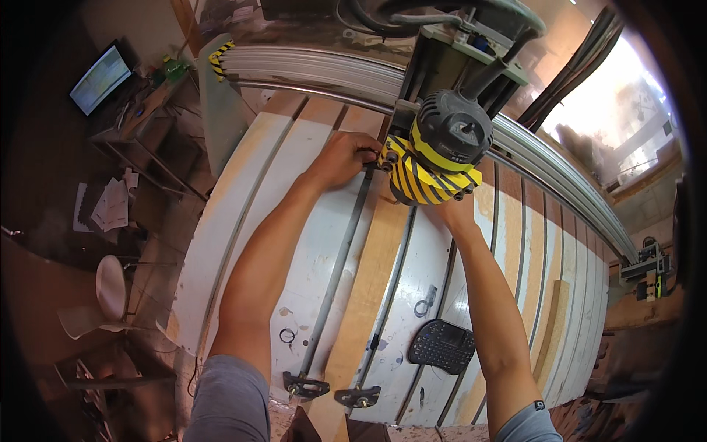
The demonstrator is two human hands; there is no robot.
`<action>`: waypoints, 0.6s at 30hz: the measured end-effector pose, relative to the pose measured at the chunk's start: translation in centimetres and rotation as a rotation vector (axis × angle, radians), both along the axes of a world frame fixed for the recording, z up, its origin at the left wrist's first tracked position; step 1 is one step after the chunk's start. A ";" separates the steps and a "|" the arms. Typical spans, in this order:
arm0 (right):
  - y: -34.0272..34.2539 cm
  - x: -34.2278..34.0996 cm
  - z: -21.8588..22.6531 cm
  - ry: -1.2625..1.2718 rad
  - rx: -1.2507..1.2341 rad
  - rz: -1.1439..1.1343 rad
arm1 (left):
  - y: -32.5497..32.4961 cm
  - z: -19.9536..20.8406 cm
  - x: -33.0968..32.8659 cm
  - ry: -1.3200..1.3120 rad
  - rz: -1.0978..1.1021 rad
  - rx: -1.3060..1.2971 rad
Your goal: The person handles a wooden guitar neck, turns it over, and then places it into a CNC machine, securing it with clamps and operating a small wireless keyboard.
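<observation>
A black and yellow router spindle (451,132) sits in a yellow-and-black striped mount (427,177) over the slotted machine bed. My left hand (342,160) is closed at the mount's left side, thumb and fingers drawn together beside its bolts; what they pinch is too small to make out. From the right, my right hand (455,211) reaches under the mount. Its fingers are hidden there. A long wooden board (373,276) lies lengthwise on the bed beneath the spindle, running toward me. Two black clamps, a left one (305,386) and a right one (358,397), sit near its front end.
The metal gantry beam (317,74) crosses behind the spindle. A small black keyboard (442,347) lies on the bed by my right forearm, and a narrow wood strip (551,328) lies farther right. At the left stand a monitor (101,79) and a white chair (110,287).
</observation>
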State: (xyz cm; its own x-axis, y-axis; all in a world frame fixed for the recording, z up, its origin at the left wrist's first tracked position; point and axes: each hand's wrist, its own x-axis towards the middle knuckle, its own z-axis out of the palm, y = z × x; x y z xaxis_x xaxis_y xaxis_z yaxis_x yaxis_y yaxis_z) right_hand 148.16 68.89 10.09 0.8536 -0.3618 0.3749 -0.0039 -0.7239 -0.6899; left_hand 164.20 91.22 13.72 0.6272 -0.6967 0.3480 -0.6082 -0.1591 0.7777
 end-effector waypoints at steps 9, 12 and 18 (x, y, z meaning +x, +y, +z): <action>-2.1 -0.6 -0.5 0.127 -0.039 0.008 | -4.6 -0.7 -4.3 0.079 0.672 0.106; -0.8 -2.1 1.2 0.364 0.051 -0.094 | -4.3 -1.9 -3.6 0.091 0.709 0.477; 0.1 -9.5 3.3 0.226 0.193 -0.105 | -1.0 -7.6 0.9 0.609 0.459 -0.172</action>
